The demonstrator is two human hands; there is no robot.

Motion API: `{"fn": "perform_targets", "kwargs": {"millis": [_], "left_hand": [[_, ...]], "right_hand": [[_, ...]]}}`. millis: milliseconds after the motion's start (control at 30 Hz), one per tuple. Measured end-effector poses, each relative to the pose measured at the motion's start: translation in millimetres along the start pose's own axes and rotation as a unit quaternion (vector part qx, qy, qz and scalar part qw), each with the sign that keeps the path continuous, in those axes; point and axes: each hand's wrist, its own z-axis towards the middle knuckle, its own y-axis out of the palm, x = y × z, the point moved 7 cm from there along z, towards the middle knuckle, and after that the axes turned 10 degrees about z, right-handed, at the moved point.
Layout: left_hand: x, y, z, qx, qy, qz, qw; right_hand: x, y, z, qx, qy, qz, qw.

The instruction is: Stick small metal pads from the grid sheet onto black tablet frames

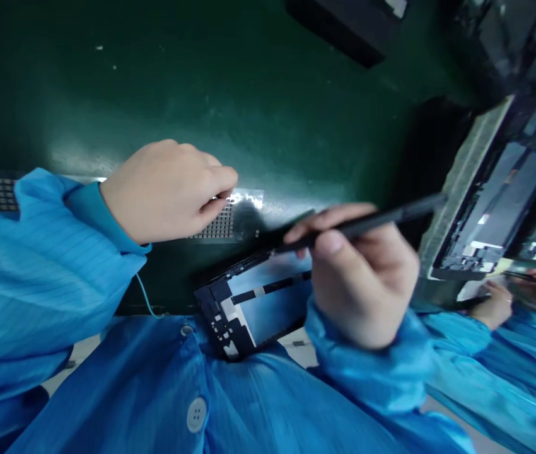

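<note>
My left hand is curled closed, thumb against the bent fingers, over a strip bearing a grid of small dark squares. Whatever those fingers may hold is hidden. In my right hand are slim black tweezers, gripped like a pen, with the tips pointing left and down. Below the tips, a phone housing with a bluish inner face and dark parts lies tilted at the table's near edge, against my blue coat. My right hand covers its right end.
A dark box-like object stands at the back of the green table. To the right, more phone housings rest by a pale-edged tray. A co-worker's hands work beyond, at the lower right.
</note>
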Motion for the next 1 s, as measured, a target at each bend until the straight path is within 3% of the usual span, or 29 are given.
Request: {"fn": "perform_targets", "kwargs": {"millis": [67,167,300,500,633,767,867,1000], "left_hand": [[3,-1.3,-1,-0.003,-0.015,0.021,1.0],[6,-1.3,-1,-0.025,-0.024,0.025,0.999],[7,0.4,2,-0.056,-0.025,0.023,0.998],[4,2.0,3,-0.024,-0.02,0.008,0.999],[2,3.9,2,-0.008,-0.02,0.012,1.0],[2,2.1,2,-0.012,-0.006,0.016,1.0],[4,1.3,3,-0.026,0.024,-0.009,0.999],[1,1.1,4,-0.013,0.03,-0.036,0.999]], "right_hand": [[4,4,-41,0.063,-0.007,-0.014,0.998],[11,22,-72,0.058,-0.06,-0.033,0.996],[13,35,-67,-0.006,-0.11,-0.042,0.993],[12,31,-63,-0.012,-0.115,-0.06,0.991],[8,33,-66,-0.047,-0.094,-0.076,0.992],[-3,24,-41,-0.065,-0.025,-0.081,0.994],[-7,18,3,-0.09,-0.03,-0.123,0.988],[11,21,52,-0.149,-0.038,-0.158,0.975]]}}
